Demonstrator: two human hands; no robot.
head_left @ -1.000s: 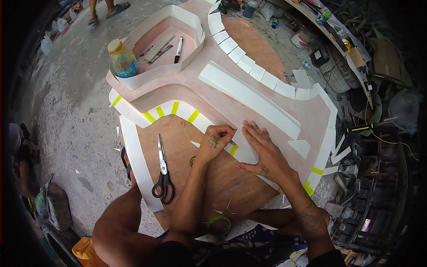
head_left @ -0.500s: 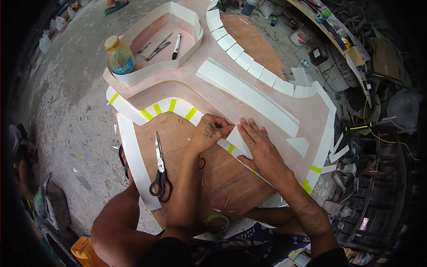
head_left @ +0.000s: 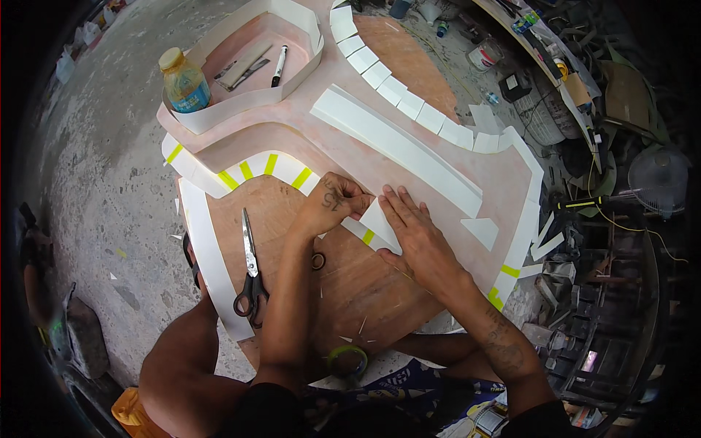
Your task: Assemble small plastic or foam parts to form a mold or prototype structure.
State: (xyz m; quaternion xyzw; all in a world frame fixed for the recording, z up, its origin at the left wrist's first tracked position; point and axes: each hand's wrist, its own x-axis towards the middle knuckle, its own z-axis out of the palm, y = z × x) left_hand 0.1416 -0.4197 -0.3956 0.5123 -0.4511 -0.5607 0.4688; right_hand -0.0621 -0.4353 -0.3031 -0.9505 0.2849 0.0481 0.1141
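Note:
A white card piece [head_left: 379,221] lies at the inner edge of a pinkish curved board [head_left: 299,131], above a brown wooden sheet [head_left: 350,285]. My left hand [head_left: 327,204] is closed, its thumb and fingers pinching the card's left corner. My right hand [head_left: 420,237] lies flat over the card's right part, fingers stretched out. White card strips with yellow-green tape bits [head_left: 272,163] run along the curved edge to the left. Scissors [head_left: 250,252] rest partly open beside my left forearm. A small dark ring [head_left: 318,260] sits close to that forearm.
A jar [head_left: 185,84] stands at the upper left, by a walled recess holding a marker [head_left: 280,66] and flat tools [head_left: 242,66]. A long white folded strip [head_left: 398,150] crosses the board. A green tape roll [head_left: 347,363] lies near me. Clutter and a fan [head_left: 653,179] crowd the right.
The whole view has shifted slightly, so things sit a little further left and up. Both hands keep nearly the same hold on the card piece.

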